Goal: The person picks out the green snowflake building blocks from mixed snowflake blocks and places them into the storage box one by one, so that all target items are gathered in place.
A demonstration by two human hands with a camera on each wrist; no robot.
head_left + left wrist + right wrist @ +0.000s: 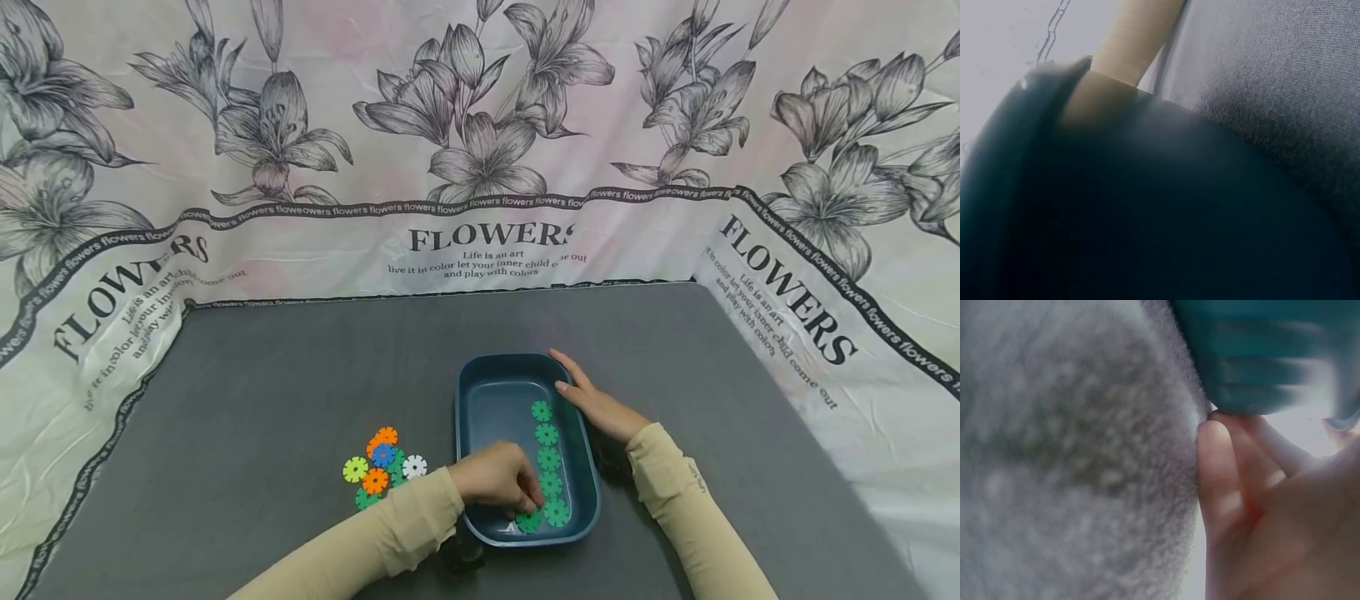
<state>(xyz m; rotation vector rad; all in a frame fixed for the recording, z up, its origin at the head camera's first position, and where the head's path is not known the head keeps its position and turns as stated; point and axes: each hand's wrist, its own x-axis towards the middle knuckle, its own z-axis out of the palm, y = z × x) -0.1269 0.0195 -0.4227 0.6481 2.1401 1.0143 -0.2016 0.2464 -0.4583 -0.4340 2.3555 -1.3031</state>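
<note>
In the head view, my left hand (pixel 497 477) reaches over the near left side of a dark blue rectangular tray (pixel 487 367). Its curled fingertips pinch a green notched plastic disc (pixel 528 522) on the tray floor near the front; the fingers partly hide the contact. Several more green discs (pixel 548 458) lie in a column along the tray's right side. My right hand (pixel 603 408) grips the far right rim, thumb at the edge. Up close in the right wrist view, its fingers (pixel 1216 469) meet the tray's ribbed outer wall (pixel 1254 369). Dark tray surface (pixel 1166 206) fills much of the left wrist view.
Left of the tray, a loose cluster of discs lies on the grey cloth (pixel 285 400): orange (pixel 375 481), blue (pixel 382 455), white (pixel 414 467), yellow-green (pixel 356 469) and green (pixel 367 499). A flower-printed curtain (pixel 480 250) stands along the table's back and sides.
</note>
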